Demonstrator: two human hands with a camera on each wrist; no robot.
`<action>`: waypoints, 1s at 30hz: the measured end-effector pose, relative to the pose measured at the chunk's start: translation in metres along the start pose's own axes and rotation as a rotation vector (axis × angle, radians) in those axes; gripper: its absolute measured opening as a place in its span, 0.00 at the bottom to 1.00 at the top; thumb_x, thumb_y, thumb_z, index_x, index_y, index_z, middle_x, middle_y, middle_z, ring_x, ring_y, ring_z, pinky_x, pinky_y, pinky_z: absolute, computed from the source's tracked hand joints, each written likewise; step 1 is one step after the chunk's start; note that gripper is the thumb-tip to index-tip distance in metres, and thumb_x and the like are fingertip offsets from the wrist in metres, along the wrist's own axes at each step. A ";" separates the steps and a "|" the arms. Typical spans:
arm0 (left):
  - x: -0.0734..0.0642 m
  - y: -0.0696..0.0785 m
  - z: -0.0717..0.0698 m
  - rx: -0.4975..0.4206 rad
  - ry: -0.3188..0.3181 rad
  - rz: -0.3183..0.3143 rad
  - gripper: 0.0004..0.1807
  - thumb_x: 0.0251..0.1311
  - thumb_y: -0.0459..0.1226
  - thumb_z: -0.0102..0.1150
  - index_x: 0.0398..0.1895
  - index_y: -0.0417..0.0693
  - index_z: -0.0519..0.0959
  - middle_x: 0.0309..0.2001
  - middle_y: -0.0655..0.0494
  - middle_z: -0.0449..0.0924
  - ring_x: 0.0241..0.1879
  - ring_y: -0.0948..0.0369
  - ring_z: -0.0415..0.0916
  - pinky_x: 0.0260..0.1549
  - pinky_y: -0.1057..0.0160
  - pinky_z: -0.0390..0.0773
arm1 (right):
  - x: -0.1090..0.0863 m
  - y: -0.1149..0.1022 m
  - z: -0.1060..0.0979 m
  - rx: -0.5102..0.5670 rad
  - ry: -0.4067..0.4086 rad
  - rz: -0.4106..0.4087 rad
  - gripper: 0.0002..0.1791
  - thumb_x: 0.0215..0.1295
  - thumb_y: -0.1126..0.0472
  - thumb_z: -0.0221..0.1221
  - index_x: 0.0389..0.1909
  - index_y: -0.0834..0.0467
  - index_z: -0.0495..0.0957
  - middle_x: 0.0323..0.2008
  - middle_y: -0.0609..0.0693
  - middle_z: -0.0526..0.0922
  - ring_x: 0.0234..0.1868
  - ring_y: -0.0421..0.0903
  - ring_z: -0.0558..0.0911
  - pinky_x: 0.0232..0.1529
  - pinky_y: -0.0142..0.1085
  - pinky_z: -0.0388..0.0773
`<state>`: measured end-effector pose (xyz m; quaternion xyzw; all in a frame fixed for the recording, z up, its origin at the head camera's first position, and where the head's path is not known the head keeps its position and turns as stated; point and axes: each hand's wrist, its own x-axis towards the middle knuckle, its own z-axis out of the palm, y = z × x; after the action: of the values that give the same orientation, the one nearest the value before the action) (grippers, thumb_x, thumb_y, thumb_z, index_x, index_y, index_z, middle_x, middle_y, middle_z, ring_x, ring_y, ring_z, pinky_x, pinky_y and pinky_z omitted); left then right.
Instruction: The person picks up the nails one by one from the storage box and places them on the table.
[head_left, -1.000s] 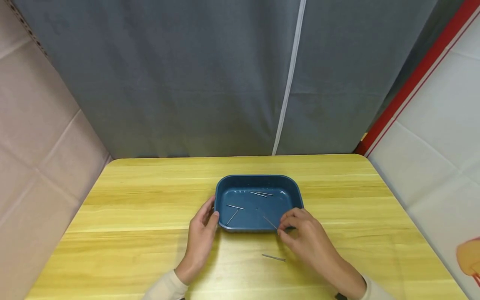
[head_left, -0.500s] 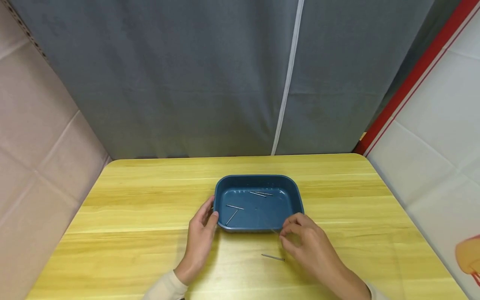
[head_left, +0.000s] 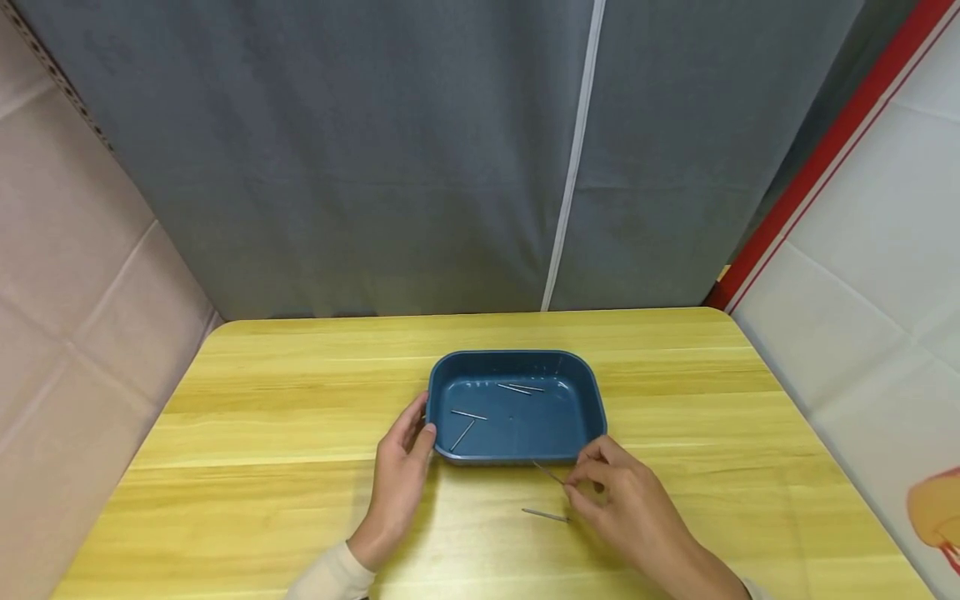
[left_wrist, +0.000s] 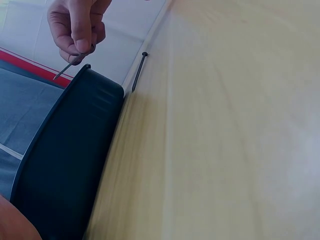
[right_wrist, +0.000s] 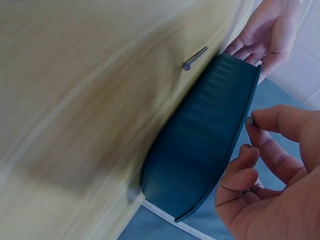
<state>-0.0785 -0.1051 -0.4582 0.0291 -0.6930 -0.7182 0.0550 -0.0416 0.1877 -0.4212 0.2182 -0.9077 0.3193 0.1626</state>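
My right hand (head_left: pixel 626 500) pinches a thin metal nail (head_left: pixel 549 473) between thumb and forefinger, just in front of the near rim of a blue plastic tray (head_left: pixel 517 437). In the right wrist view the nail's head (right_wrist: pixel 249 120) shows at the fingertips. My left hand (head_left: pixel 399 471) rests against the tray's left end, its fingers along the outer wall and its thumb at the near corner. Inside the tray lie several nails (head_left: pixel 469 414), some at the left and some towards the back. Another nail (head_left: pixel 545 515) lies on the table in front of the tray.
The tray stands on a wood-grain table (head_left: pixel 285 417). A grey curtain (head_left: pixel 360 167) with a pale strip hangs behind the table. Pale panels (head_left: pixel 82 250) flank it on both sides, the right one edged in red.
My right hand has drawn back from over the tray towards the near right, bringing the pinched nail out past the near rim. The left hand keeps its place at the tray.
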 end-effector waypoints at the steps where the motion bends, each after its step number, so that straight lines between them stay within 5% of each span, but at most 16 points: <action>1: 0.000 0.000 0.000 -0.001 0.000 -0.001 0.29 0.82 0.26 0.49 0.84 0.37 0.66 0.80 0.39 0.69 0.78 0.45 0.69 0.68 0.71 0.73 | -0.001 0.001 0.000 -0.002 0.001 -0.001 0.21 0.48 0.75 0.82 0.27 0.44 0.88 0.39 0.31 0.77 0.33 0.31 0.74 0.28 0.26 0.75; 15: 0.001 -0.001 -0.001 0.009 -0.002 -0.002 0.29 0.82 0.27 0.50 0.84 0.38 0.66 0.81 0.40 0.69 0.79 0.46 0.68 0.68 0.72 0.72 | -0.007 0.003 -0.001 -0.045 -0.070 0.069 0.21 0.52 0.72 0.81 0.26 0.42 0.86 0.38 0.29 0.74 0.32 0.30 0.73 0.29 0.28 0.74; 30: 0.001 -0.003 0.000 0.007 0.007 0.004 0.29 0.82 0.26 0.50 0.83 0.36 0.66 0.80 0.38 0.69 0.78 0.43 0.69 0.67 0.72 0.74 | -0.014 0.012 0.003 -0.134 -0.153 0.054 0.13 0.56 0.67 0.79 0.27 0.45 0.89 0.36 0.33 0.74 0.29 0.28 0.70 0.26 0.29 0.69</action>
<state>-0.0800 -0.1052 -0.4609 0.0304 -0.6953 -0.7157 0.0585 -0.0362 0.1986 -0.4357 0.2061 -0.9424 0.2444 0.0986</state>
